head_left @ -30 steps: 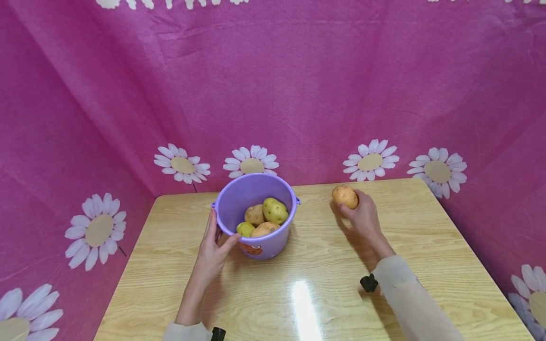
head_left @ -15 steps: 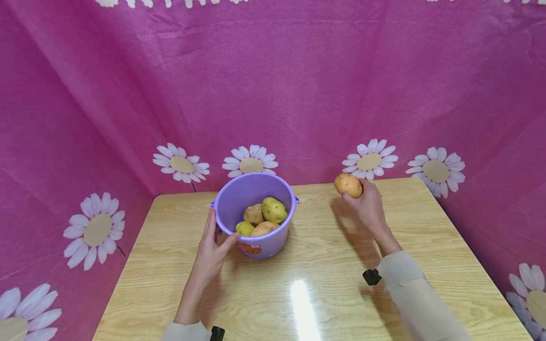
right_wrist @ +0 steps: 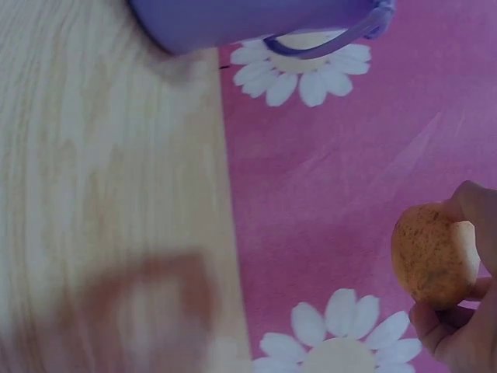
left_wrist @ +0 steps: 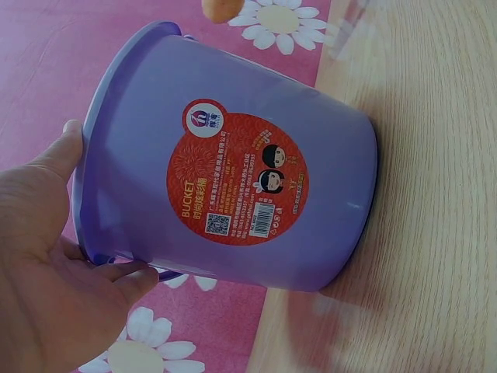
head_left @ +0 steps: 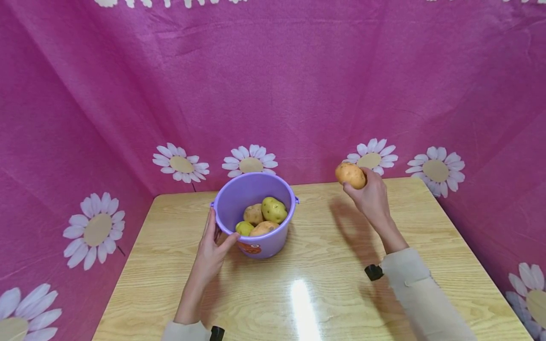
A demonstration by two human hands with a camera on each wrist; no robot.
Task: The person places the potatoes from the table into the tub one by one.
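A purple bucket (head_left: 273, 244) stands on the table, with several potatoes (head_left: 274, 210) inside, some greenish and some tan. My left hand (head_left: 211, 255) holds the bucket's near left side, thumb at the rim and fingers around the outside wall. The left wrist view shows the bucket's round red label (left_wrist: 237, 175) and the thumb on the rim. Off to the right, my right hand (head_left: 372, 196) grips a tan potato (head_left: 350, 175) above the table, between thumb and fingers. The right wrist view has this potato (right_wrist: 433, 256) close up; the palm is mostly cut off.
The wooden table (head_left: 341, 303) has its far edge against a pink cloth (head_left: 298, 94) printed with white daisies. More of the same cloth hangs along the left and right sides. The bucket's handle (right_wrist: 334, 47) hangs down on its far side.
My right hand has lifted the tan potato higher above the table, moving slightly right. The left hand and the bucket have stayed in place.
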